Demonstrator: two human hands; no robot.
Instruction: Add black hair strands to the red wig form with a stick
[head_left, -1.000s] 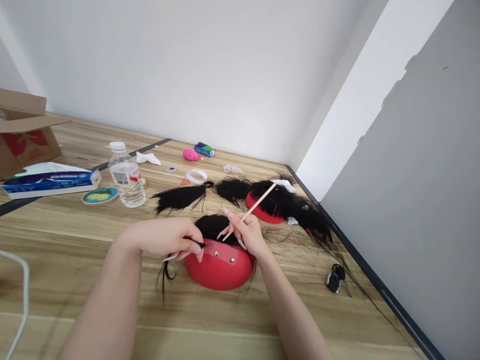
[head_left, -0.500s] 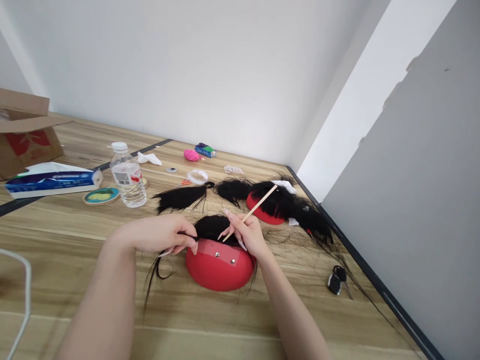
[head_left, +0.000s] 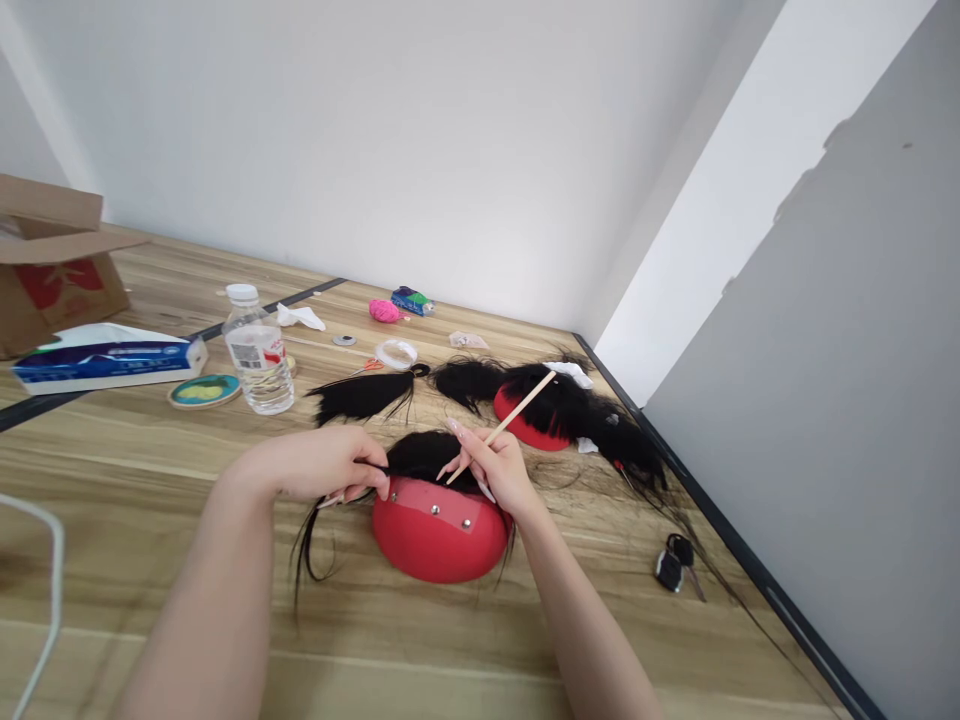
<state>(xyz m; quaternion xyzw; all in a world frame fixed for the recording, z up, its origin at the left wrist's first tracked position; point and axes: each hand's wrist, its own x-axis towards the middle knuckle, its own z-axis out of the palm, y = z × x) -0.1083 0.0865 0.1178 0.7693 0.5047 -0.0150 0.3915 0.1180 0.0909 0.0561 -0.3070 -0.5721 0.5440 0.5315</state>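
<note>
On the table in front of me sits a red dome-shaped form, with a pale mesh strip pinned along its upper side by silver pins. Black hair lies over the far side of the dome, behind the strip. My left hand is closed at the strip's left end, pinching black hair; loose strands hang below it. In my right hand is a thin wooden stick, gripped like a pen, its lower tip at the hair just above the strip. Whatever is at that tip is too small to make out.
Behind lie a black hair bundle and a second red dome partly covered with hair. A water bottle, a tissue pack and a cardboard box stand left. Keys lie right; pink yarn is near the wall.
My left hand has shifted slightly left, and a pin at the strip's left end now shows. The right hand and stick stay nearly still.
</note>
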